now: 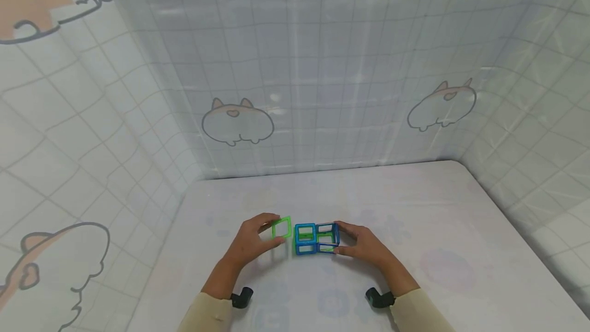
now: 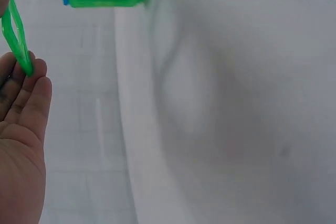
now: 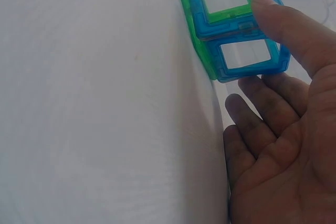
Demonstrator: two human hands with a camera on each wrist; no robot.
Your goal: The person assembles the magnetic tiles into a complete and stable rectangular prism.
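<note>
My left hand (image 1: 251, 240) pinches a green square magnetic tile (image 1: 289, 227) between thumb and fingertips. In the left wrist view that green tile (image 2: 20, 43) appears nearly edge-on. Just right of it stands a box-like structure of blue and green magnetic tiles (image 1: 306, 227), made of two cells side by side, with a small gap between it and the loose tile. My right hand (image 1: 366, 244) grips the structure's right end. In the right wrist view the thumb lies on a blue frame (image 3: 231, 72) and the other fingers sit at its far side.
The structure is on a white table (image 1: 461, 250) with a faint print. Sheets with a grid and cartoon animals (image 1: 237, 124) hang at the back and both sides. A black wrist mount (image 1: 241, 297) sits on each forearm.
</note>
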